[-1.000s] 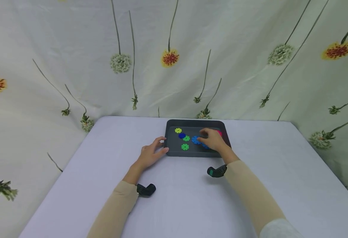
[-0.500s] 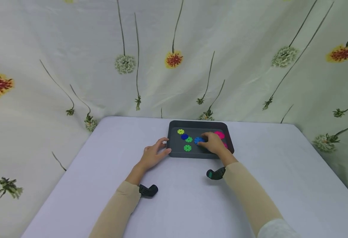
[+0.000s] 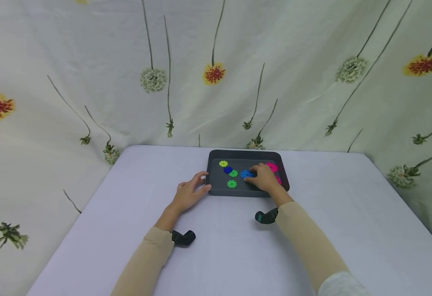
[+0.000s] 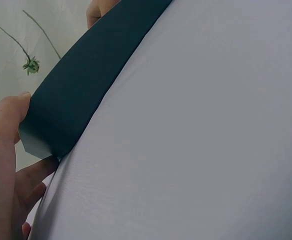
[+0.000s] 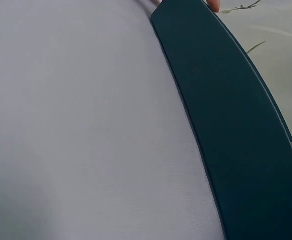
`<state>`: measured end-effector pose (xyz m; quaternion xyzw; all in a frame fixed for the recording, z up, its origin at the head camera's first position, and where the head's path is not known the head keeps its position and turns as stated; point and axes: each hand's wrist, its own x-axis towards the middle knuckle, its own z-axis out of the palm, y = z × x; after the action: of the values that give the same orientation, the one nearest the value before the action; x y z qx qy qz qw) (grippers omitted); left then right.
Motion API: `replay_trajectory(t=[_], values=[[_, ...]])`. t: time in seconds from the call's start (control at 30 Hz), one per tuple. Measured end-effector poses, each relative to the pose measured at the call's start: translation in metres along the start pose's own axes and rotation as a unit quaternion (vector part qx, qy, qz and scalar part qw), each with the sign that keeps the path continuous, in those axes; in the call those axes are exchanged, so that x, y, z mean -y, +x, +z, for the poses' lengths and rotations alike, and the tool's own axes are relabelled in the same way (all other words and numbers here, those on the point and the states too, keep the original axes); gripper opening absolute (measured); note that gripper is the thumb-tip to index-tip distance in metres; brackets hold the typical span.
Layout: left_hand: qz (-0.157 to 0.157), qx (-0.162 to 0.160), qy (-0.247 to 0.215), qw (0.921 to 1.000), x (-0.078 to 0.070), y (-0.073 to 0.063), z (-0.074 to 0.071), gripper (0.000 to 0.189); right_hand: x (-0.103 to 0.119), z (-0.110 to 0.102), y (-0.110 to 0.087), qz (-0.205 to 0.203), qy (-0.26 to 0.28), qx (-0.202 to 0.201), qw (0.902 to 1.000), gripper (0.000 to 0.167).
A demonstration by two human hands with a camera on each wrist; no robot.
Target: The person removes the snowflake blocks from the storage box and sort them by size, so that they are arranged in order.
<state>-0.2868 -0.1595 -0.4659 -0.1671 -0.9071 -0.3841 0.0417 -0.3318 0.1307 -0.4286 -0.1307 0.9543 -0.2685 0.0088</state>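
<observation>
A dark grey tray holds several flower-shaped interlocking discs. My left hand holds the tray's near-left corner; in the left wrist view its thumb lies at the rim and its fingers reach the lower edge. Inside the tray, my right hand pinches at a blue flower-shaped disc, partly covered by its fingertips. The right wrist view shows mostly the tray's outer wall, which hides that hand's grip.
Left in the tray lie a yellow disc, a dark blue disc and two green discs, one nearer the front. Pink discs lie at the right. A white cloth covers the table; a flowered curtain hangs behind.
My right hand has lowered slightly onto the blue disc, and the pink discs beside it show more. My left hand stays at the tray's corner. The head view has shifted slightly.
</observation>
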Motion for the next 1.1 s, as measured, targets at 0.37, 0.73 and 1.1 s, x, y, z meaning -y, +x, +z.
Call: replay_trajectory(t=[0.37, 0.73, 1.1], values=[[0.003, -0.003, 0.001, 1.0000, -0.0033, -0.0032, -0.0023, 0.054, 0.0015, -0.0011, 0.0010, 0.028, -0.010, -0.004, 0.9996, 0.046], [0.006, -0.007, 0.001, 1.0000, -0.0012, -0.0027, -0.0012, 0.054, 0.0060, -0.0037, 0.0049, 0.090, 0.019, 0.014, 0.9956, 0.042], [0.009, -0.006, 0.003, 0.9999, 0.0010, -0.0018, -0.0001, 0.053, 0.0089, -0.0008, 0.0064, 0.079, 0.083, -0.006, 0.9934, 0.035]])
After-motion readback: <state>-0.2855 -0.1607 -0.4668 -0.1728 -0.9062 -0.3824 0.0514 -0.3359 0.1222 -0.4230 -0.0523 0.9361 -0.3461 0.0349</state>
